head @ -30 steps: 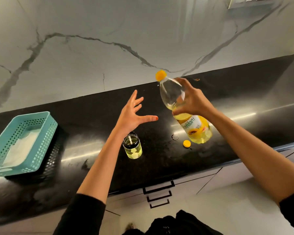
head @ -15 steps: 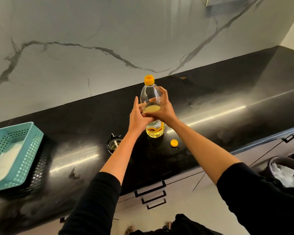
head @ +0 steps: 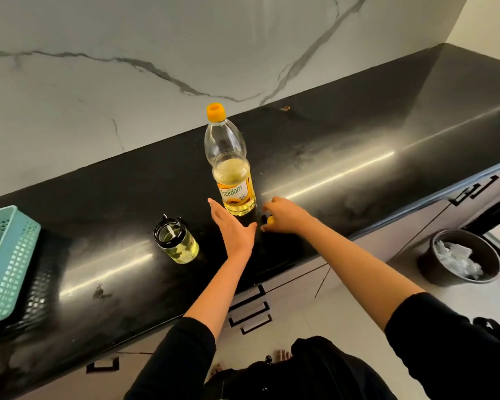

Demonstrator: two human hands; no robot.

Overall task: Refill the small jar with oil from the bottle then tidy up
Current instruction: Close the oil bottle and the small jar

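The jar (head: pixel 179 241) holds oil and stands on the counter (head: pixel 358 157), left of the bottle (head: pixel 231 168). The left hand (head: pixel 234 226) is flat and empty; the right hand (head: pixel 286 217) pinches the cap (head: pixel 270 220). Capping and tidying seem left.

We've got a grey-veined white marble wall (head: pixel 185 39) far back, a glossy black countertop (head: pixel 358 157), pale drawers (head: pixel 289 284) near us, and a dark bin (head: pixel 433 269) on the right.
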